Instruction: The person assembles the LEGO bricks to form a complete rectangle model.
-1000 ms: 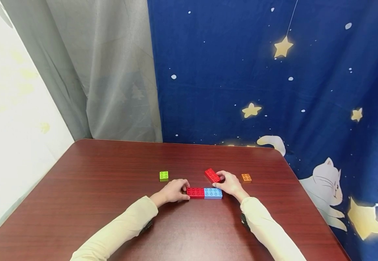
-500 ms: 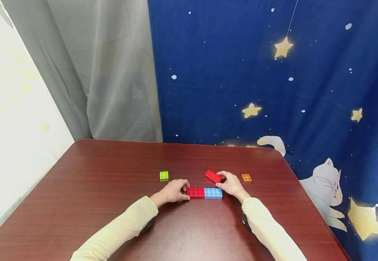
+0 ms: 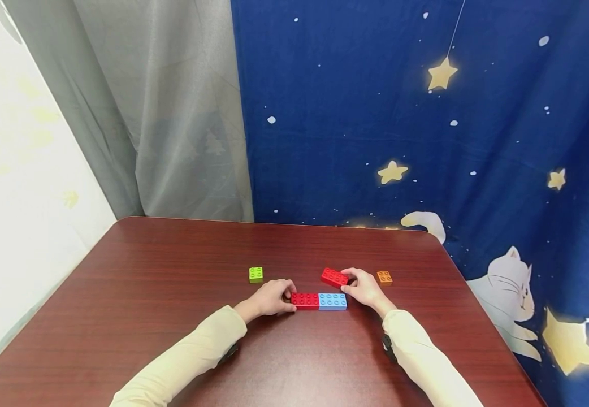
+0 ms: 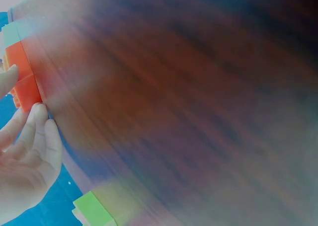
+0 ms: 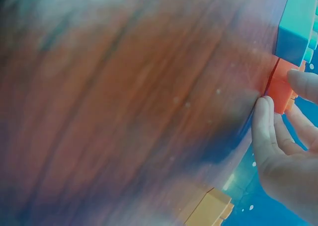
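Observation:
My left hand grips the left end of a red building brick, thumb at its front and fingers behind. A light blue brick sits end to end with it, forming one row. Just behind the blue brick, my right hand pinches the right end of a second red brick, which lies slightly slanted to the row. In the right wrist view, the thumb and fingers of my right hand are on that red brick, beside the blue brick.
A small lime-green brick lies behind my left hand. To the right of my right hand is a small orange brick. The dark red-brown table ends in front of a grey curtain and a blue starry curtain.
My right hand has shifted slightly right with the second red brick, which has turned closer to parallel with the row. My left hand and the row stay in place.

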Action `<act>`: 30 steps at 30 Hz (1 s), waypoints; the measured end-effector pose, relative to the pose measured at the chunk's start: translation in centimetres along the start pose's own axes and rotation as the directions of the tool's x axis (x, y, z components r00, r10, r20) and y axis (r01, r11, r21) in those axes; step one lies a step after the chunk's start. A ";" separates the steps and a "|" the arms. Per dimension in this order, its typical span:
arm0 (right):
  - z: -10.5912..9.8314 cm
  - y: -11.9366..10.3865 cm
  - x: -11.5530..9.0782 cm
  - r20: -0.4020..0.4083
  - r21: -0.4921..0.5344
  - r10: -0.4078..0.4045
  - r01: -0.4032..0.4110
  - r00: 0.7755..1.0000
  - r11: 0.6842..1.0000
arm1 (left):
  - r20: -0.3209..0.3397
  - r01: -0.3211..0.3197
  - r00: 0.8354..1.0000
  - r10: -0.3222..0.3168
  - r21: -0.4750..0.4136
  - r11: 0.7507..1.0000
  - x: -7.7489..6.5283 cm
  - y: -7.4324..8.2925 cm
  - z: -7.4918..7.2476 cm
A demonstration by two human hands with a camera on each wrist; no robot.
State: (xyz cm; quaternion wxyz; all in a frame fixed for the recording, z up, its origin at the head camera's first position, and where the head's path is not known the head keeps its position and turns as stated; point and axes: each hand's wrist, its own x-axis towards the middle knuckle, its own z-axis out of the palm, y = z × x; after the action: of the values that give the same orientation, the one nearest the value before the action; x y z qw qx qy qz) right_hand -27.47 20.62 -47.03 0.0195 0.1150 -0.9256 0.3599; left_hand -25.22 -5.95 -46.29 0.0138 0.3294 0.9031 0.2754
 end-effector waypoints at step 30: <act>-1.8 0.6 -1.2 0.027 0.059 -0.040 0.038 0.999 0.998 | 0.014 0.028 1.000 -0.028 0.003 1.000 0.0 -0.1 0.0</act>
State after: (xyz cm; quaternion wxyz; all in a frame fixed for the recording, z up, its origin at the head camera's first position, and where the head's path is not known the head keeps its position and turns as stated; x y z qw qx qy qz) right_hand -26.49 22.50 -46.24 0.0103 0.1387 -0.9125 0.3846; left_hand -25.29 -6.01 -46.35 0.0236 0.3188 0.9078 0.2716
